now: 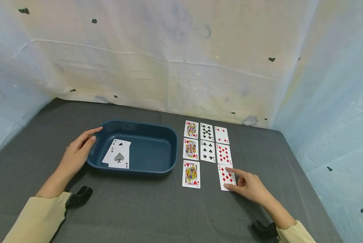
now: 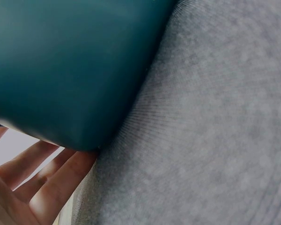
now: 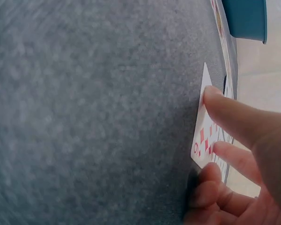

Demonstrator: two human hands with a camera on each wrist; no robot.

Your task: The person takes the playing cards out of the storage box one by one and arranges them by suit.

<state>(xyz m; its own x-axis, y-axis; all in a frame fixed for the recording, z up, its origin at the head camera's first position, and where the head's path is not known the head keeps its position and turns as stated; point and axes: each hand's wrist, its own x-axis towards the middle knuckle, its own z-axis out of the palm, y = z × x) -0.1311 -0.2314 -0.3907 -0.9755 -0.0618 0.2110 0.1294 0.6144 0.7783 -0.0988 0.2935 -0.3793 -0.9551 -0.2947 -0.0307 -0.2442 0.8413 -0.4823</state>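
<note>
At the left, a dark blue tray (image 1: 152,170) holds two overlapping playing cards, the ace of spades (image 1: 119,156) on top of a three (image 1: 110,153). My left hand (image 1: 75,153) is at the tray's left end. Its thumb and index finger touch the rim; in the left wrist view other extended fingers (image 2: 68,183) lie against the outer wall. With thumb and index finger, my right hand (image 1: 249,185) holds the nine of diamonds card (image 1: 225,179) at the bottom of the right column. The right wrist view shows its other fingers (image 3: 208,187) curled beside the card's edge.
Above the nine lie the ten (image 1: 223,154) and four of diamonds (image 1: 221,135). Clubs, a nine (image 1: 207,132) and a six (image 1: 207,151), form the middle column. Queen (image 1: 191,129), king (image 1: 190,149) and jack of hearts (image 1: 191,174) line the left column. A pale curtain (image 1: 169,67) hangs behind.
</note>
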